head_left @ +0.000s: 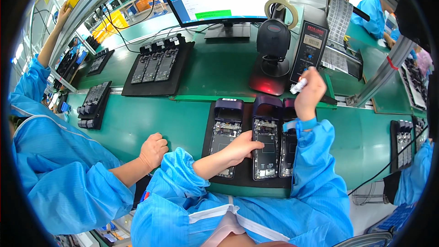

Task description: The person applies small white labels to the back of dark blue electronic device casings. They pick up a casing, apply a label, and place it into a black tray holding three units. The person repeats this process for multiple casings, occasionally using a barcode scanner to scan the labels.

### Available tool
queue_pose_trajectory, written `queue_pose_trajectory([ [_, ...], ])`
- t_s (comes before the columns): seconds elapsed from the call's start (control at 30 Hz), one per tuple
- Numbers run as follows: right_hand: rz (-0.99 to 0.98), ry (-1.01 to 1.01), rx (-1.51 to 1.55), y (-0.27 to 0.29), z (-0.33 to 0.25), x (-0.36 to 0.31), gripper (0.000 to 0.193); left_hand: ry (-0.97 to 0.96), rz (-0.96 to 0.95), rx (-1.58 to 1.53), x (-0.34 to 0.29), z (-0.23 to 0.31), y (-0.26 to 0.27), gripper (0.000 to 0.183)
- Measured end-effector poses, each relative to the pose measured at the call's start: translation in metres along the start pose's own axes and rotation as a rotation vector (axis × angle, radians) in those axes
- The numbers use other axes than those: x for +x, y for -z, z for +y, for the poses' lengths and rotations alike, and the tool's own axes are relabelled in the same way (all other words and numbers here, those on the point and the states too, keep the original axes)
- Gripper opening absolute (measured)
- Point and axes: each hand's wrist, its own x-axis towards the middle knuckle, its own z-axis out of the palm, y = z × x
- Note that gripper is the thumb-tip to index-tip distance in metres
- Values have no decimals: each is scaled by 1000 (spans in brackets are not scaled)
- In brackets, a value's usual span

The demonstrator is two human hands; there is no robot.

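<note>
On a dark mat [242,184] in front of me lie three opened black handheld devices, circuit boards bared. My left hand [240,148] grips the left edge of the middle device [265,155], its thumb across the top and its other fingers partly hidden. Beside that hand is the left device [224,132]. My right forearm partly covers the right device [288,148]. Raised near the front of a black counter box [313,41], my right hand [311,93] is closed on a small white crumpled piece [298,86]. A blue band [300,125] circles the right wrist.
A scanner on a stand [273,41], glowing red at its base, and a monitor [224,0] stand behind the mat. Label strips [337,23] hang at the right. More devices lie on a mat [155,64] at back left. A co-worker's fist [154,151] rests on the left bench.
</note>
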Motion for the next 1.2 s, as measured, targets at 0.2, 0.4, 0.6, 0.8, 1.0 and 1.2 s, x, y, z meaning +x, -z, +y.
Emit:
queue_pose_trajectory([
  [0.2, -341, -412, -277, -1, 10, 0, 20, -273, -72, -344, -36, 6, 16, 47],
  [0.4, -145, -265, -150, -1, -9, 8, 16, -395, 28, -627, -10, 64, 19, 30],
  [0.6, -96, 12, 86, -3, -68, 11, 26, -612, 276, -781, 41, 108, 22, 22],
  [0.8, -220, 85, 43, -9, -85, -1, 23, -644, 228, -740, 46, 108, 32, 23],
  [1.0, -467, 68, -39, -21, -91, -21, 21, -714, 262, -558, 16, 87, 23, 24],
  [1.2, -717, -39, -80, -41, -101, -58, 47, -828, 303, 367, -32, 37, -7, 52],
])
